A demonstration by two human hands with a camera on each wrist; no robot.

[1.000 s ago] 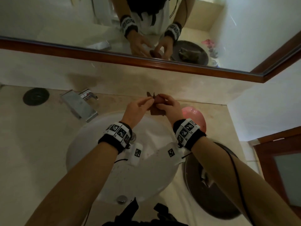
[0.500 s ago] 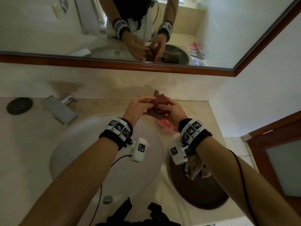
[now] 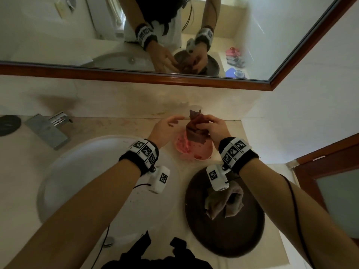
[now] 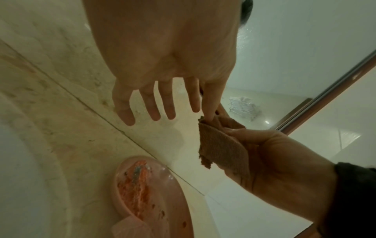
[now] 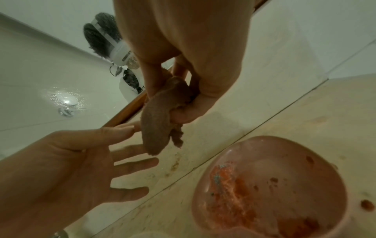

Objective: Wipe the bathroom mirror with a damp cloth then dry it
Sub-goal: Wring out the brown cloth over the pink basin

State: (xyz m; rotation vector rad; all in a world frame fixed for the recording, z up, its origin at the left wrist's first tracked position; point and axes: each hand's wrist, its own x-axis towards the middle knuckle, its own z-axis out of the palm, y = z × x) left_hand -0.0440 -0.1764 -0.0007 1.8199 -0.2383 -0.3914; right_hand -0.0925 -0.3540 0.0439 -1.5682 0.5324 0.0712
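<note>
My right hand [image 3: 204, 124] grips a bunched brown cloth [image 3: 195, 131] above the counter, just below the wood-framed mirror [image 3: 58, 32]. In the right wrist view the right hand [image 5: 175, 103] has thumb and fingers curled round the cloth [image 5: 156, 125], which hangs down. My left hand [image 3: 174, 121] is beside it with fingers spread and straight. In the left wrist view the left hand [image 4: 162, 116] holds nothing, and one fingertip touches the top corner of the cloth [image 4: 221, 145]. A second, grey-brown cloth [image 3: 225, 200] lies crumpled in a dark bowl [image 3: 223, 235].
A pink soap dish [image 3: 196, 152] with orange residue sits on the counter under the hands. The white sink [image 3: 83, 181] and chrome faucet [image 3: 48, 131] are to the left, with a black disc [image 3: 8, 125] at the far left. A wall corner and door frame are to the right.
Both hands were working the brown cloth together. The left hand has let go and spread its fingers, and the right hand keeps the cloth. The view has shifted right, over the pink dish.
</note>
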